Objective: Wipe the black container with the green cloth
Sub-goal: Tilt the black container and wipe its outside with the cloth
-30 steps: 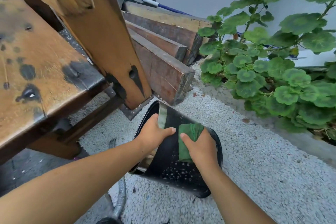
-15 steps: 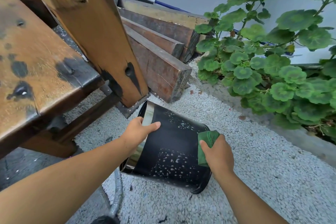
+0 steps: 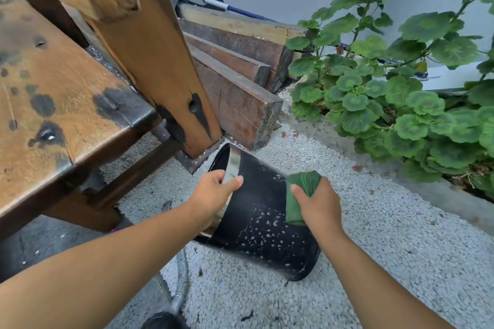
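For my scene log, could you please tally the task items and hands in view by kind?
Black container: 1
Green cloth: 1
Hands: 2, left hand at the container's rim, right hand with a grip on the cloth
Total: 4

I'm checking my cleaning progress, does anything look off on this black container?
The black container is tipped over, and its side is still speckled with pale flecks below the green cloth in the right hand. The left hand steadies its rim.
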{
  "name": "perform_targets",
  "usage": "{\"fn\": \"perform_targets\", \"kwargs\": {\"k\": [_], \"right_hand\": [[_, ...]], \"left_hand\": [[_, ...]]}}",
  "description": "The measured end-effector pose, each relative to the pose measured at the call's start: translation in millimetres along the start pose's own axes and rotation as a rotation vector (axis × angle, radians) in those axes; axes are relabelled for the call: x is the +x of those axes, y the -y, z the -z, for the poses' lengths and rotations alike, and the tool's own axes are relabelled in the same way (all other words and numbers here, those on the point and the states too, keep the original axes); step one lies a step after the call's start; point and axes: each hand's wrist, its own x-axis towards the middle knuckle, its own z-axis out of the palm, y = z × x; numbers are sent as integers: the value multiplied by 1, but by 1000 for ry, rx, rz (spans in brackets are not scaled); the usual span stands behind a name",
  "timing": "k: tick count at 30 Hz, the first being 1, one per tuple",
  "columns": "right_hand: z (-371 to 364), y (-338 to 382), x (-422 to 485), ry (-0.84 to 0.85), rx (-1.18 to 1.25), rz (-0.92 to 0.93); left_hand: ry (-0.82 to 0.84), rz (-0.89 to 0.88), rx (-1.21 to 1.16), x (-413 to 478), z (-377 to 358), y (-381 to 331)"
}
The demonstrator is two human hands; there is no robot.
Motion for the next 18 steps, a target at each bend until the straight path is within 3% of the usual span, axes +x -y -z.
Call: {"fn": "perform_targets", "kwargs": {"k": [3, 6, 12, 18], "right_hand": [[-5, 33, -16, 73, 259, 10], [-14, 55, -32, 148, 342, 58], [-33, 64, -49, 208, 346, 26], [-35, 58, -46, 183, 170, 107]], "left_hand": [[-40, -15, -13, 5, -10, -18], [-58, 3, -25, 5, -19, -22], [-5, -5, -200, -6, -26, -27], [21, 41, -251, -1, -22, -28]]}}
